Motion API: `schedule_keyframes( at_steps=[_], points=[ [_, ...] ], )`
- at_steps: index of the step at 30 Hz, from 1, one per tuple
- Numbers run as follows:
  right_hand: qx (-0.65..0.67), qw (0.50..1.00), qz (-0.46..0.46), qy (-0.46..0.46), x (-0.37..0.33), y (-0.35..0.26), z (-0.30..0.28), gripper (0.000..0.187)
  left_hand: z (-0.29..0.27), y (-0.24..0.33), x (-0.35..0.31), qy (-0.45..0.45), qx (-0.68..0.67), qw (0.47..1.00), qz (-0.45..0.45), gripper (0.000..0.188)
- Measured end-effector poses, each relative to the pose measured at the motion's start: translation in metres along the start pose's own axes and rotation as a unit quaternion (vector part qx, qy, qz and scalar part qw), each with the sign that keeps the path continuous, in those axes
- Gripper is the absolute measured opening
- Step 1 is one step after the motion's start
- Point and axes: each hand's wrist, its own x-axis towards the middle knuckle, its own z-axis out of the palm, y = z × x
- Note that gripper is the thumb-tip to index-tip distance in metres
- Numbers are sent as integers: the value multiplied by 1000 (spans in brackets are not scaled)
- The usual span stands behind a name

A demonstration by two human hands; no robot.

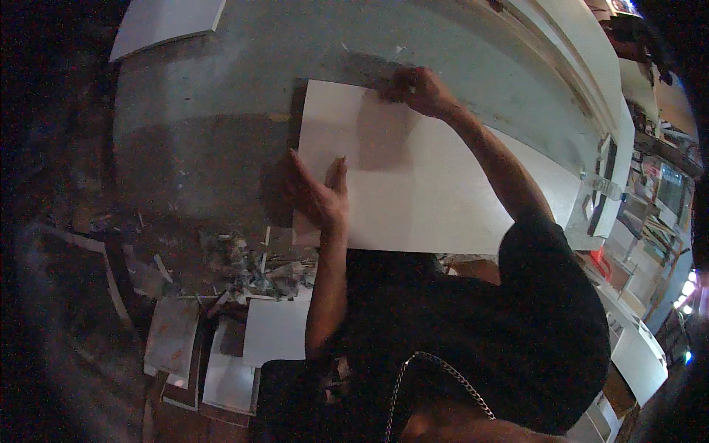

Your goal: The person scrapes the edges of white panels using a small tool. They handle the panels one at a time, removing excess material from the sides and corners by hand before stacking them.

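Note:
A long white panel [458, 199] lies flat on a grey-green worktop [199, 88] in front of me. My left hand [319, 198] is at the panel's left end, its thumb and fingers spread apart. I cannot tell whether its fingertips touch the panel's edge. Over the panel's far edge, my right hand [419, 90] is closed with the fingers curled together. What it holds, if anything, is too dark and small to make out. Its shadow falls across the panel.
Another white panel [166, 26] lies at the far left of the worktop. Scraps and offcuts [258, 269] are heaped below the near left edge, above several pale boards [277, 328]. A long white rail [572, 52] borders the far right, with cluttered shelves [668, 170] beyond.

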Motion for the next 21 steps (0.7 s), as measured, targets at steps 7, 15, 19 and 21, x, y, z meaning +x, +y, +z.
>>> schedule_keyframes(
  at_steps=[7, 15, 19, 21],
  points=[
    [-111, 993, -31, 1, 54, -24, 24, 20, 1, 3, 1, -17, 25, 999, 12, 95],
    [86, 996, 8, -2, 3, -1, 2, 23, -6, -3, 0, -34, 62, 997, 6, 92],
    [32, 991, -113, 65, 65, -33, 41, 23, -6, 19, 8, -109, 49, 993, -7, 96],
    [-6, 993, -102, 66, 96, -56, 39, 24, 1, 14, 8, -70, 39, 997, 0, 93]
  ],
)
